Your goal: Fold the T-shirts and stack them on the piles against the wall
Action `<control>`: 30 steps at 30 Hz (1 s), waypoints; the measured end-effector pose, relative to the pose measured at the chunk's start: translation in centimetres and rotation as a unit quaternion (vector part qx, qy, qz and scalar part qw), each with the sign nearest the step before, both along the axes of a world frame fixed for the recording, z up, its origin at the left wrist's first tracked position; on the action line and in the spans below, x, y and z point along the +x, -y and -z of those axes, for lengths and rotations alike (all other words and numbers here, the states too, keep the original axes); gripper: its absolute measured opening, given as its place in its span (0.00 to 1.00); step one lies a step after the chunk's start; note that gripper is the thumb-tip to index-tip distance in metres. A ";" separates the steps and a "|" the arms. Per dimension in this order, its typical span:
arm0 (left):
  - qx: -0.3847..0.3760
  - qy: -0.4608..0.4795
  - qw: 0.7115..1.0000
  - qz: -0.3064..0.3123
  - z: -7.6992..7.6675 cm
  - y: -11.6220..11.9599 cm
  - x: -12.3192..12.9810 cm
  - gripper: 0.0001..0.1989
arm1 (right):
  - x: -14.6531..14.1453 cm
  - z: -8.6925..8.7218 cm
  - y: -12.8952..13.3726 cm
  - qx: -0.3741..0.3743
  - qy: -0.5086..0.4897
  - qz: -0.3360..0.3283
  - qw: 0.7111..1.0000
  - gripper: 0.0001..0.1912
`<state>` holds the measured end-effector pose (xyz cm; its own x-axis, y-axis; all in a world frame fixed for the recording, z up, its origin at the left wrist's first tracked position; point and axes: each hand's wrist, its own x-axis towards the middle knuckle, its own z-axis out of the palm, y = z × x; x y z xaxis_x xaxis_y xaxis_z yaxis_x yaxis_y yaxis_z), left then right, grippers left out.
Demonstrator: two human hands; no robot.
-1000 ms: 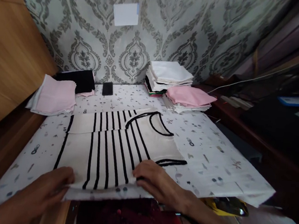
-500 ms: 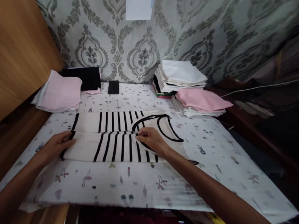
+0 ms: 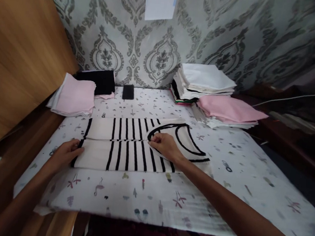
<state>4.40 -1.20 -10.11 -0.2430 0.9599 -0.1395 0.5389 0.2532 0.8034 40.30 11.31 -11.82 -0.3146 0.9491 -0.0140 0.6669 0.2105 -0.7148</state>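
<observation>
A cream knit top point(image 3: 93, 154) with black stripes and black trim lies on the patterned white cloth, its two sides folded in so the edges meet along the middle. My left hand point(image 3: 66, 152) is at the black hem on the left end, fingers closed on the edge near the fold line. With thumb and fingers pinched, my right hand point(image 3: 167, 146) holds the top at the black neckline, where the two folded edges meet. The curved neck opening and a black-edged shoulder part spread out beyond that hand. What lies under its fingers is hidden.
Folded pink and white cloths point(image 3: 75, 96) and a black one point(image 3: 100, 82) sit at the back left, beside a dark phone-like object point(image 3: 128, 92). A folded white stack point(image 3: 206, 78) and pink cloth point(image 3: 228, 108) stand back right. A wooden panel point(image 3: 20, 51) rises on the left.
The view has turned slightly, so everything appears further right. Both hands keep their places on the top. Its black-edged shoulder part at the right end now lies more spread out.
</observation>
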 end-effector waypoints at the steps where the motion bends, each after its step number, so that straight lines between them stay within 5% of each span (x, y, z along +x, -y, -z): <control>1: 0.010 -0.013 1.000 0.000 0.2 0.0 -0.1 0.20 | 0.0 0.0 0.0 0.008 0.005 -0.005 1.000 0.06; 11: -0.007 -0.009 1.000 -0.027 0.6 0.6 -0.7 0.17 | -0.1 0.1 0.2 -0.009 0.002 -0.002 1.000 0.09; 17: -0.018 -0.203 0.979 -0.016 0.1 0.9 -0.3 0.15 | -0.4 0.0 0.3 0.015 0.018 0.000 1.000 0.07; 23: 0.013 -0.433 0.901 -0.028 -2.1 1.8 2.8 0.21 | 1.6 -1.4 1.1 0.051 0.020 -0.012 0.998 0.08; 26: 0.096 -0.405 0.907 0.065 -2.5 1.1 4.9 0.20 | 5.3 -2.5 2.0 0.092 0.032 -0.018 0.995 0.14; 30: 0.167 -0.330 0.901 0.226 -1.0 -1.5 7.6 0.20 | 11.8 -2.7 3.3 0.105 0.069 0.042 0.991 0.22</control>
<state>12.05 0.31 -9.09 0.2591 0.9434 0.2070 0.9146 -0.3086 0.2614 52.09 8.03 -9.07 -0.2429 0.9585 0.1491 0.7770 0.2843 -0.5616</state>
